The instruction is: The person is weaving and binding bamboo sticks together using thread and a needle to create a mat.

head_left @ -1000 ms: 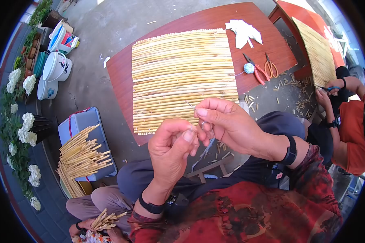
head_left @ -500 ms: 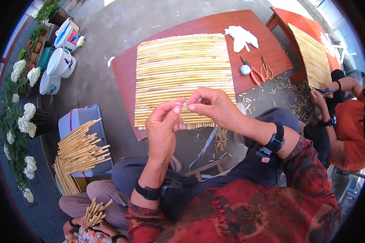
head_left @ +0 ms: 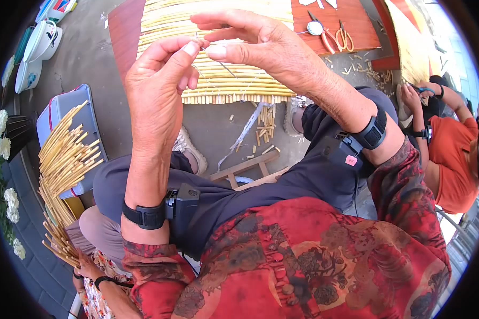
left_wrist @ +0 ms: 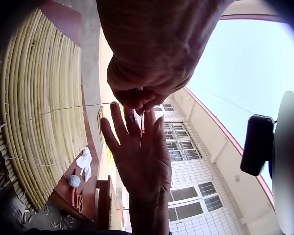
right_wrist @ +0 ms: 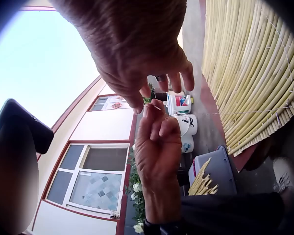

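Observation:
Between thumb and index finger, my left hand point(head_left: 157, 90) pinches a thin needle point(head_left: 228, 69), which slants toward my right hand point(head_left: 282, 56). My right hand is held with its fingers extended and apart, its thumb tip close to the left fingertips; whether they touch is unclear. Both hands are raised over the near part of a mat of pale reed sticks point(head_left: 250, 84). In the left wrist view the needle point(left_wrist: 141, 129) points across the right palm point(left_wrist: 144, 161), and a thin thread point(left_wrist: 68, 107) runs from the left fingertips over the mat point(left_wrist: 44, 88).
Red-handled pliers point(head_left: 327, 40), orange-handled scissors point(head_left: 345, 40) and a thread ball point(head_left: 314, 27) lie on the red table point(head_left: 364, 32). Cut sticks rest on a grey-blue bin point(head_left: 64, 101) at left. A wooden frame point(head_left: 245, 170) stands below; other people sit on both sides.
My right fingers have gone from pinching beside the left fingertips to being spread. The needle now shows in the left pinch. The head view has tilted down, shifting the mat and table upward.

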`<state>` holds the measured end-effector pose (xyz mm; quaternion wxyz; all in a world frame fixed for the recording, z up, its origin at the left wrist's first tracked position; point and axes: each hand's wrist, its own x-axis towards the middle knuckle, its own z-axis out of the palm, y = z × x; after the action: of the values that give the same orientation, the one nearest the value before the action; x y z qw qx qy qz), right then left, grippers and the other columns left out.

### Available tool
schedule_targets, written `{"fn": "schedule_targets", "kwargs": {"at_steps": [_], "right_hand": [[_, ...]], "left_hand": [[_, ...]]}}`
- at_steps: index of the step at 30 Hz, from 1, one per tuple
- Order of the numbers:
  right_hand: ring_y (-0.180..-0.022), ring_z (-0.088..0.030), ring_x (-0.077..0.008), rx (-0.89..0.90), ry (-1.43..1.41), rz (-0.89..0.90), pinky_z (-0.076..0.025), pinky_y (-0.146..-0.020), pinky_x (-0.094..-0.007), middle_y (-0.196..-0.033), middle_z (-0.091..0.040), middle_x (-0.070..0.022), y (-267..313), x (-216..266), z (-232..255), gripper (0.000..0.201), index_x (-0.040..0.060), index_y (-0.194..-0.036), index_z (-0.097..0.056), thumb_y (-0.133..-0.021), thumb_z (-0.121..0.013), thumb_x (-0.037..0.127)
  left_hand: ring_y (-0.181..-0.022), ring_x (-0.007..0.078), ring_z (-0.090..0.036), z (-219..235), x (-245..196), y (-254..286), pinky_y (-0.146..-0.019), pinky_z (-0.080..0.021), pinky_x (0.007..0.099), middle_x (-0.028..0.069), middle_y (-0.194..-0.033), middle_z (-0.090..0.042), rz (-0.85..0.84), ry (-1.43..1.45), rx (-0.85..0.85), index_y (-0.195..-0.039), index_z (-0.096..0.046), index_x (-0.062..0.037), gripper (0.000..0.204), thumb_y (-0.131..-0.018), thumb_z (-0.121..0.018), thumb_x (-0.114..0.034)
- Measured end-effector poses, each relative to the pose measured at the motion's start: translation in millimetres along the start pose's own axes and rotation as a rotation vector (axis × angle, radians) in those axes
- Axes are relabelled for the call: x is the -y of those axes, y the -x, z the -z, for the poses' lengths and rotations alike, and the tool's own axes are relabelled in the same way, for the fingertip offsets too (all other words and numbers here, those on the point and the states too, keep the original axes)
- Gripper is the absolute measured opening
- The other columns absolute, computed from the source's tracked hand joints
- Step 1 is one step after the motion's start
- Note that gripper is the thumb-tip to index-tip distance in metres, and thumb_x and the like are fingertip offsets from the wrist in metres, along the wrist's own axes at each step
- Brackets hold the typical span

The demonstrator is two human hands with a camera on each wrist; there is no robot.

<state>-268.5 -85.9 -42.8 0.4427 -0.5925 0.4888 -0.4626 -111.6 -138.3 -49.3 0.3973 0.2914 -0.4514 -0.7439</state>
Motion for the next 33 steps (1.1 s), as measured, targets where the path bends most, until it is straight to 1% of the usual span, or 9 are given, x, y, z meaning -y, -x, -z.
{"fn": "schedule_targets", "kwargs": {"at_steps": [3,7,9,15,19,21,27,29,33], "right_hand": [[-0.098,-0.053,-0.0176,-0.039,-0.166,0.035,-0.04,-0.087,-0.0293,-0.106,-0.057,-0.0084,-1.9,3.1,-4.5,0.037,0.0037,-0.113,-0.053,-0.083,-0.057,0.023],[-0.099,-0.052,-0.0138,-0.043,0.009,0.142,-0.038,-0.09,-0.0274,-0.103,-0.059,-0.0055,-2.6,3.4,-0.2,0.028,0.0036,-0.105,-0.059,-0.084,-0.054,0.021],[-0.099,-0.052,-0.0132,-0.024,-0.119,-0.021,-0.038,-0.089,-0.027,-0.102,-0.059,-0.0055,2.2,7.6,-0.1,0.028,0.004,-0.106,-0.059,-0.084,-0.054,0.02],[-0.102,-0.05,-0.013,0.02,-0.429,-0.147,-0.038,-0.09,-0.0271,-0.112,-0.054,-0.0062,3.6,11.8,1.8,0.034,0.0043,-0.116,-0.052,-0.085,-0.053,0.019],[-0.106,-0.048,-0.0148,0.016,-0.275,-0.138,-0.037,-0.09,-0.0276,-0.114,-0.052,-0.0075,5.7,11.7,2.6,0.031,0.0033,-0.115,-0.052,-0.086,-0.052,0.015],[-0.096,-0.051,-0.0125,-0.019,-0.275,-0.06,-0.041,-0.083,-0.025,-0.1,-0.056,-0.006,6.5,12.8,0.8,0.027,0.0029,-0.111,-0.055,-0.087,-0.051,0.013],[-0.092,-0.053,-0.0133,-0.012,-0.26,-0.039,-0.043,-0.08,-0.0249,-0.101,-0.056,-0.0077,5.6,13.2,3.0,0.02,0.0008,-0.101,-0.059,-0.085,-0.053,0.011],[-0.091,-0.053,-0.0129,-0.012,-0.284,-0.049,-0.043,-0.079,-0.0247,-0.1,-0.056,-0.008,6.0,11.6,3.2,0.019,0.0004,-0.098,-0.06,-0.084,-0.055,0.011],[-0.083,-0.055,-0.0103,-0.143,-0.288,-0.041,-0.045,-0.073,-0.0233,-0.089,-0.058,-0.0061,9.2,11.7,0.4,0.014,0.0003,-0.09,-0.061,-0.081,-0.059,0.011]], "left_hand": [[-0.051,0.0037,-0.036,2.2,3.8,0.1,-0.051,-0.034,0.0194,0.0035,-0.077,-0.056,0.003,0.059,0.042,-0.09,-0.056,0.0034,0.01,-0.082,-0.053,-0.002],[-0.05,0.0038,-0.036,-3.5,-1.4,3.0,-0.05,-0.034,0.0196,0.0005,-0.073,-0.053,-0.004,0.074,0.06,-0.09,-0.056,0.0023,0.009,-0.082,-0.054,-0.002],[-0.05,0.0039,-0.037,-4.6,-0.1,4.2,-0.05,-0.034,0.0195,0.0002,-0.073,-0.053,0.033,0.083,0.03,-0.09,-0.057,0.0017,0.009,-0.082,-0.054,-0.002],[-0.049,0.0054,-0.04,-4.9,4.4,8.8,-0.048,-0.039,0.0203,0.0032,-0.074,-0.056,0.061,0.164,0.072,-0.089,-0.058,0.0022,0.01,-0.081,-0.057,-0.002],[-0.048,0.0042,-0.038,-9.4,2.8,8.7,-0.047,-0.038,0.0205,0.0027,-0.079,-0.057,0.052,0.164,0.088,-0.09,-0.058,-0.0004,0.009,-0.081,-0.055,-0.002],[-0.048,0.0041,-0.038,-9.6,2.9,8.6,-0.047,-0.038,0.0204,0.0029,-0.08,-0.057,0.057,0.168,0.102,-0.09,-0.058,-0.0005,0.009,-0.081,-0.055,-0.002],[-0.047,0.0037,-0.037,-12.2,3.1,9.6,-0.046,-0.037,0.02,0.0017,-0.074,-0.055,0.109,0.145,0.085,-0.092,-0.057,0.0004,0.011,-0.082,-0.055,-0.003],[-0.052,0.0046,-0.04,-9.5,5.6,9.4,-0.048,-0.038,0.0197,0.0091,-0.099,-0.058,0.115,0.171,0.126,-0.094,-0.058,0.002,0.013,-0.082,-0.055,-0.002],[-0.051,0.0043,-0.039,-12.3,5.3,10.1,-0.048,-0.038,0.0197,0.0114,-0.107,-0.055,0.156,0.207,0.135,-0.093,-0.058,0.002,0.013,-0.082,-0.055,-0.002]]}}
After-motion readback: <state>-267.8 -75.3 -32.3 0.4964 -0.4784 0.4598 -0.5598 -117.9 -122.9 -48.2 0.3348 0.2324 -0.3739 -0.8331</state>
